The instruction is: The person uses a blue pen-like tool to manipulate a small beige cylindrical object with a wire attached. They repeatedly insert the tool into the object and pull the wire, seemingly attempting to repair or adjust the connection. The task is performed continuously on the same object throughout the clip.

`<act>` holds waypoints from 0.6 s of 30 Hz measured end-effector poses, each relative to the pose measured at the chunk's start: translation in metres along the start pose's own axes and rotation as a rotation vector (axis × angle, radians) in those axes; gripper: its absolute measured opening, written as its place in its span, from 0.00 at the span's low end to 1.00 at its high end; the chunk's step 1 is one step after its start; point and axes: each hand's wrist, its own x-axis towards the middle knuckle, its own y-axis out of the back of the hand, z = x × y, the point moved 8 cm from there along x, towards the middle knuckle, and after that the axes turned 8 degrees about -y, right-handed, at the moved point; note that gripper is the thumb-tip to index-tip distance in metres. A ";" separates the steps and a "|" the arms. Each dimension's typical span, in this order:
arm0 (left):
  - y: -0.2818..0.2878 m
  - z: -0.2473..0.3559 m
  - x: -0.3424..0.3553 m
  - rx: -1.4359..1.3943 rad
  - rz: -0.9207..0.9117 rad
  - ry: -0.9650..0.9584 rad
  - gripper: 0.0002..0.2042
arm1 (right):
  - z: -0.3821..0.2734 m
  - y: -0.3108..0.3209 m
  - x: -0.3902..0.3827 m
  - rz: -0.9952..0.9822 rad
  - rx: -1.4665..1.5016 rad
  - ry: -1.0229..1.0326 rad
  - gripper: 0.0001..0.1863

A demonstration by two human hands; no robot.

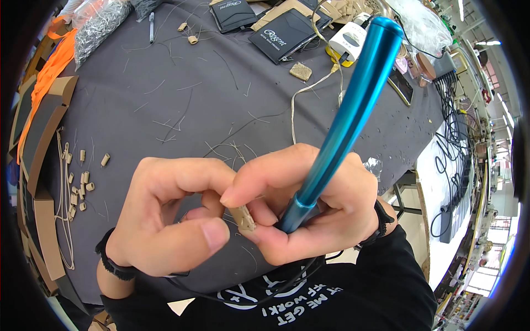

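Note:
My right hand [326,204] is closed around a long, glossy teal-blue metal handle [350,116] that points up and to the right; its lower end is hidden in my palm. With the index finger and thumb of that hand I also hold a small tan loop [243,218], with stitching or thread showing at its near end. My left hand [171,215] is curled close against the loop's left side, its thumb pointing toward it. What the left fingers grip is hidden behind them. Thin thread ends show around the fingertips.
Several tan loops [81,187] lie on the grey cloth [210,110] at left, beside cord and cardboard [49,237]. Thread scraps are scattered about. Black wallets [281,34], a tan block [301,71], a white cable [293,110] and a phone [401,86] lie farther back.

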 end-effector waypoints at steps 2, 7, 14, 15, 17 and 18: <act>-0.003 0.002 0.004 0.067 -0.033 -0.039 0.07 | 0.002 0.000 -0.001 -0.003 -0.017 0.013 0.16; 0.001 -0.004 0.004 0.160 -0.047 -0.092 0.07 | 0.003 0.000 0.000 -0.011 -0.058 0.035 0.17; -0.002 0.004 0.002 0.168 -0.001 -0.199 0.06 | 0.003 0.002 -0.003 0.018 0.083 0.043 0.18; -0.003 0.005 0.003 0.164 0.001 -0.210 0.06 | 0.002 0.004 -0.003 0.027 0.089 0.074 0.17; 0.001 0.005 0.001 0.225 0.065 -0.118 0.10 | -0.004 0.011 -0.005 0.106 0.112 0.155 0.15; 0.002 0.005 0.000 0.255 0.097 -0.072 0.13 | -0.010 0.016 -0.008 0.178 0.125 0.206 0.14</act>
